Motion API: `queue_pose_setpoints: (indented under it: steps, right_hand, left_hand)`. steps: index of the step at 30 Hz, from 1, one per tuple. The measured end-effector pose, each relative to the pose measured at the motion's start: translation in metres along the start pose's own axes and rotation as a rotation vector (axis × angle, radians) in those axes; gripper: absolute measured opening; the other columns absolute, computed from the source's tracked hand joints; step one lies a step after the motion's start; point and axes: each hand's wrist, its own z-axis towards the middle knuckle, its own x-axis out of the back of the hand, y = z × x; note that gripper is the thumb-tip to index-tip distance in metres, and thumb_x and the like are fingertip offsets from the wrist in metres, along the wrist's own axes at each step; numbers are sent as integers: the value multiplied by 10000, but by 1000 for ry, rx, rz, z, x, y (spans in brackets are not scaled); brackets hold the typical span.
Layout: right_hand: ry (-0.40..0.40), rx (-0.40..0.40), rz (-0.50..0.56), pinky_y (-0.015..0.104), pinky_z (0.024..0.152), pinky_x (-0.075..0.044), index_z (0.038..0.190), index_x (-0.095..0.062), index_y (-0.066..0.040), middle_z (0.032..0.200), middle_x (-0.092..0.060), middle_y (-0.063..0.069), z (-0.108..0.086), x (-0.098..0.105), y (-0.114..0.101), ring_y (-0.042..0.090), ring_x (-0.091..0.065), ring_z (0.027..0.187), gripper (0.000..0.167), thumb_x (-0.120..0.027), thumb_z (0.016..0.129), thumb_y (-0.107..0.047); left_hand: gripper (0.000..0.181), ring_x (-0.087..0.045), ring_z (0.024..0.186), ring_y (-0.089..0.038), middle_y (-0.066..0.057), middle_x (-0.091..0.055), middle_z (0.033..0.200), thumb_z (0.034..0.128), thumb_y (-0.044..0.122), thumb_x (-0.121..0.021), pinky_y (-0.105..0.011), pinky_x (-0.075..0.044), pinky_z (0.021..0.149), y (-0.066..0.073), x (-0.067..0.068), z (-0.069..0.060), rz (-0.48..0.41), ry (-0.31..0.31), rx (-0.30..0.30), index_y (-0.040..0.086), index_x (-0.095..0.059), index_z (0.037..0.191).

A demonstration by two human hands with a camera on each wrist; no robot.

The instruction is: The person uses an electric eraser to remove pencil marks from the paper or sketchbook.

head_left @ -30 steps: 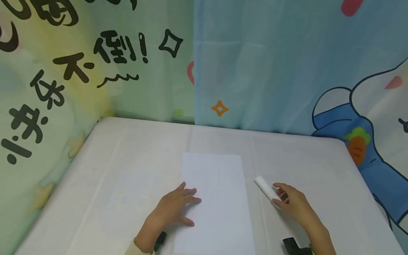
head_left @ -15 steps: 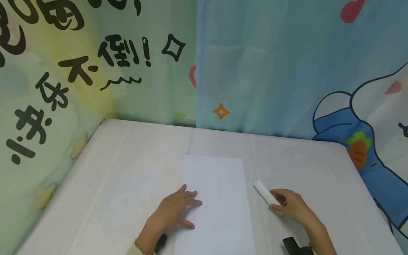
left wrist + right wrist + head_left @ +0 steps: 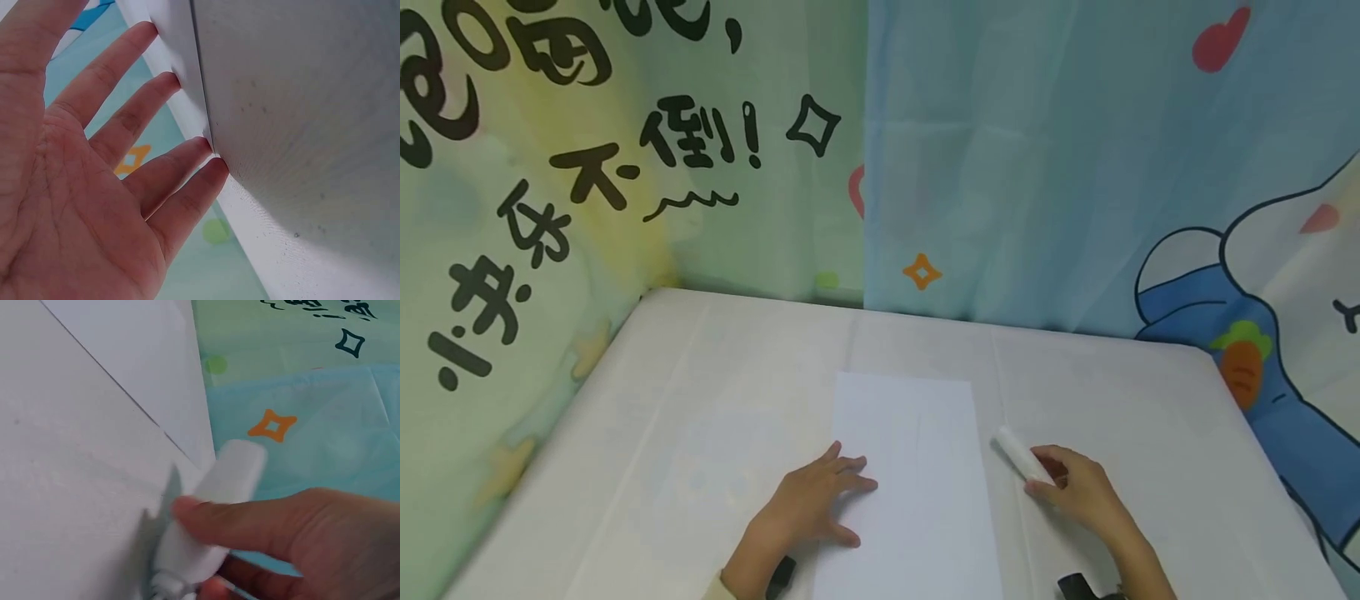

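Note:
A white sheet of paper [image 3: 913,483] lies on the white-covered table. My left hand [image 3: 808,500] rests its spread fingertips on the paper's left edge; in the left wrist view the fingers [image 3: 134,125] are nearly straight and touch the surface. To the right of the sheet, my right hand [image 3: 1078,492] pinches a white tube-shaped object [image 3: 1022,454] between thumb and fingers. The right wrist view shows this tube [image 3: 231,469] tilted, with a rounded, ringed lower end partly cut off by the frame. Its exact kind is not clear.
The white tabletop [image 3: 715,400] extends around the paper. Printed curtains [image 3: 1037,167] stand behind and left of the table. Black straps [image 3: 782,577] show at both wrists.
My right hand has closed its thumb and fingers on the white tube, which now appears slightly raised off the table. The left hand stays on the paper. The head view has tilted slightly.

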Motion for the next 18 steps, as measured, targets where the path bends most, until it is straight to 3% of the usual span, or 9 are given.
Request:
queue_pose_setpoints:
  steps: [4,7,11,14,18]
  right_hand:
    - [112,-3,105,288,707,-565,1229,-559,126,1094,-642,293,1,-3,1,291,-666,891,516,-780,820,-98]
    - [185,-46,214,191,671,-528,1245,-563,103,1078,-662,250,2,-4,-1,115,-652,838,531,-787,824,-131]
    - [244,-164,376,131,707,-483,1299,-548,25,1023,-700,-10,5,-3,-7,-83,-581,819,587,-788,836,-244]
    - [269,-212,542,101,741,-484,1313,-513,7,947,-647,-211,8,-2,-12,-102,-583,855,602,-790,835,-230]
    - [285,-146,790,129,771,-531,1267,-492,6,945,-637,-215,11,-5,-17,-51,-628,897,538,-781,817,-52]
  left_hand:
    - [649,-419,1379,-321,11,-566,1400,641,402,-878,-402,-565,859,0,-1,1,-8,-2,9,250,-676,1239]
    - [649,-415,1382,-322,9,-563,1403,643,405,-876,-401,-566,857,-1,-1,0,-13,-6,9,252,-674,1241]
    - [651,-420,1377,-329,3,-564,1403,640,405,-876,-396,-573,838,-2,-2,0,-16,1,3,251,-675,1239]
    - [650,-425,1373,-332,3,-564,1401,640,404,-877,-397,-573,836,-2,-2,0,-14,7,-1,251,-674,1238]
    - [649,-425,1374,-329,7,-563,1402,644,404,-878,-405,-565,859,-3,-3,1,-11,7,-1,256,-673,1241]
